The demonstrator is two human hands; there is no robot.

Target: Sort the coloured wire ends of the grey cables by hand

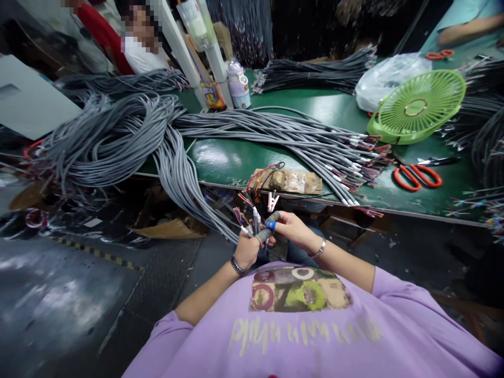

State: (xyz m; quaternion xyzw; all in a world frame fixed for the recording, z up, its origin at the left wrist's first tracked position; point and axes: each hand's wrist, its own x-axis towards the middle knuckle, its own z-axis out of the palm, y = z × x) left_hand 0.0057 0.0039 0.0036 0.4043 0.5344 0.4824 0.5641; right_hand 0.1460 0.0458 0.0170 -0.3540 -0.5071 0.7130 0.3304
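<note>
My left hand [247, 251] is closed around a bunch of grey cables [214, 218] just off the table's front edge. Their stripped ends, with white sleeves and thin coloured wires [244, 198], stick up above the fist. Close beside it, my right hand [293, 228] is pinched at the cable ends, with grey and blue wraps on its fingers. What lies between its fingertips is too small to make out. The held cables run up left into a large looped grey cable bundle [118, 131] on the table.
On the green table [220, 157], more grey cables [275, 131] lie with ends fanned right. A wooden block [291, 181] sits at the edge near a pink clip [272, 201]. Red-handled scissors [417, 177], a green fan [417, 105] and a bottle [238, 86] stand farther off. Other people sit across.
</note>
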